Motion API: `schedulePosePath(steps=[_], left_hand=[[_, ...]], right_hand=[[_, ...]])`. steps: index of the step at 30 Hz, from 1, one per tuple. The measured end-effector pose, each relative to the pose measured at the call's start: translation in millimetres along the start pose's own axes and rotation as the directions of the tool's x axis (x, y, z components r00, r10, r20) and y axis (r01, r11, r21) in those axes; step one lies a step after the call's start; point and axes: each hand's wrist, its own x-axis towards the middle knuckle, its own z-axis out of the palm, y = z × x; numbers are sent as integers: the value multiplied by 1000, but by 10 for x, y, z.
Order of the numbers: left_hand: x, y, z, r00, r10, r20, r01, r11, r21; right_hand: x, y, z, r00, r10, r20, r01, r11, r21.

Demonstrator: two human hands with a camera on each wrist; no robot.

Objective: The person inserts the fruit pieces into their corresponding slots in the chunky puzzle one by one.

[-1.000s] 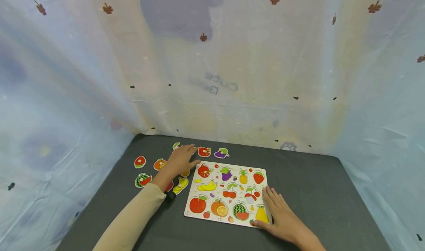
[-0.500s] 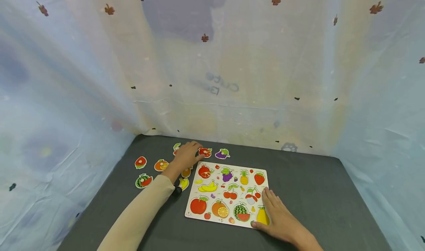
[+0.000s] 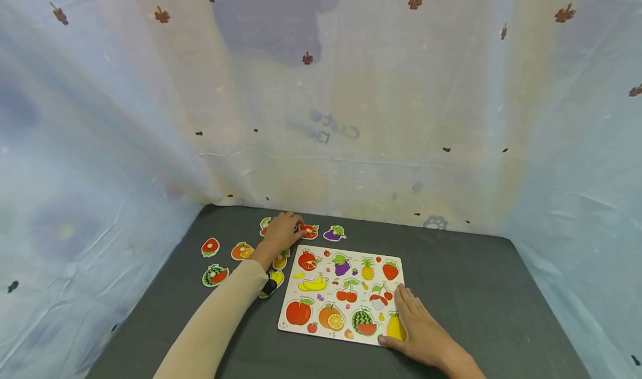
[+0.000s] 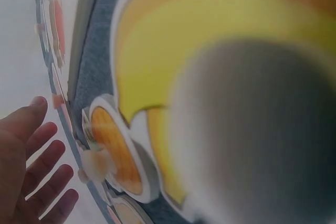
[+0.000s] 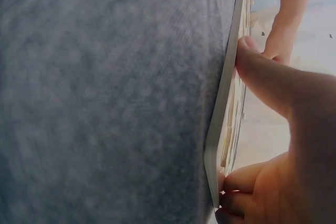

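Table (image 3: 501,301) stretches well past the puzzle board (image 3: 346,281); my right hand (image 3: 418,326) rests straight-fingered on its right edge. My left hand (image 3: 282,232), fingers loosely released (fruit pieces (image 3: 242,251) crowd it), is just beside the pomegranate piece (image 3: 312,232).

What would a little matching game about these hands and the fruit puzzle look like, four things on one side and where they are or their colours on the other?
Things:
1. Right hand
2. Left hand
3. Loose grape piece
4. Loose watermelon piece

Places and colours:
A. Just left of the loose pomegranate piece
B. Striped green, with red
C. Resting on the right side of the board
D. Purple and green

Right pairs: 1-C, 2-A, 3-D, 4-B
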Motion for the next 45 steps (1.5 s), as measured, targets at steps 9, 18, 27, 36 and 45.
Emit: schedulePosePath(steps=[9, 18, 27, 36, 45], left_hand=[[50, 58, 16, 1000, 5, -14, -5, 1000, 20], [71, 103, 34, 1000, -29, 0, 29, 999, 41], [82, 108, 64, 1000, -22, 11, 22, 999, 33], [106, 68, 120, 1000, -27, -14, 27, 999, 42], [-12, 131, 8, 999, 18, -31, -18, 1000, -1]], right_hand=[[0, -23, -22, 1000, 3, 5, -3, 1000, 14], [-11, -37, -18, 1000, 12, 9, -12, 1000, 15], [-17, -40, -23, 1000, 4, 5, -4, 1000, 21], [-9, -39, -21, 1000, 2, 7, -2, 1000, 12], [-10, -23, -18, 1000, 4, 15, -5, 1000, 18]])
